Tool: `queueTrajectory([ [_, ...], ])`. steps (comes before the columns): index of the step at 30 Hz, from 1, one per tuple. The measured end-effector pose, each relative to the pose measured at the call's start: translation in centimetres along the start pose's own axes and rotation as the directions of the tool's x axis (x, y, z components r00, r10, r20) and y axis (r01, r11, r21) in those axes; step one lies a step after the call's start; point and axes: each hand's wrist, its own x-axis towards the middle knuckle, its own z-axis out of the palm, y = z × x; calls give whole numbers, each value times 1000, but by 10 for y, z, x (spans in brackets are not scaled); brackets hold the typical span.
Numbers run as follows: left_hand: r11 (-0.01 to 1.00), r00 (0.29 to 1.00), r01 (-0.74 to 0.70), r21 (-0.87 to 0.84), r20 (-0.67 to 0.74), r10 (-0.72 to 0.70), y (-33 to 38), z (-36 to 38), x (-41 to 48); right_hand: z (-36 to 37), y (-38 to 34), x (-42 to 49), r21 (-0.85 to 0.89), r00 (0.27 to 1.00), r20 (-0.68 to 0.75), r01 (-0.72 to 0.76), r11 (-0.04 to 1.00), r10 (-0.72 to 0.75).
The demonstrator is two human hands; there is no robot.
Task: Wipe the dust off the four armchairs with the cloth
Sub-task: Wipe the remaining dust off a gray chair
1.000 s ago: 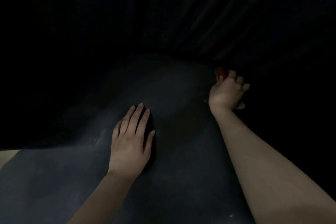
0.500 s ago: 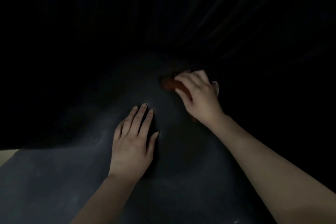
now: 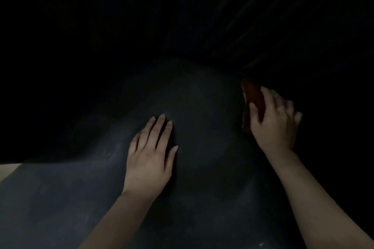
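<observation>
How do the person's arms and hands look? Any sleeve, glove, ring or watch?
The left forearm and the right forearm are bare to the frame edge; no sleeve shows. The left hand and the right hand wear no gloves. No ring, watch or bracelet is visible, though the dim light could hide a thin one.

No writing, label, brand, number or sign can be read anywhere in this dim view, neither on the armchair (image 3: 202,178) nor on the cloth (image 3: 254,97).
</observation>
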Motion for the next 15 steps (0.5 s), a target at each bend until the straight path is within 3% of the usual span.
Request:
queueTrajectory([
  [4,1000,1000,3,20,6,-3,0,2,0,15,-6,5,218,999,-54,20,976,-9],
  [6,1000,1000,-1,21,-2,1,1,2,0,21,-25,18,253,997,-80,3,968,18],
  [10,1000,1000,-12,1,-24,12,0,2,0,26,-76,49,248,997,23,-74,966,71],
  [13,1000,1000,-12,11,-13,13,-1,2,0,22,-110,45,309,985,18,159,938,-173],
  [15,1000,1000,-14,5,-9,14,0,2,0,16,-117,22,374,929,41,326,868,-367],
])
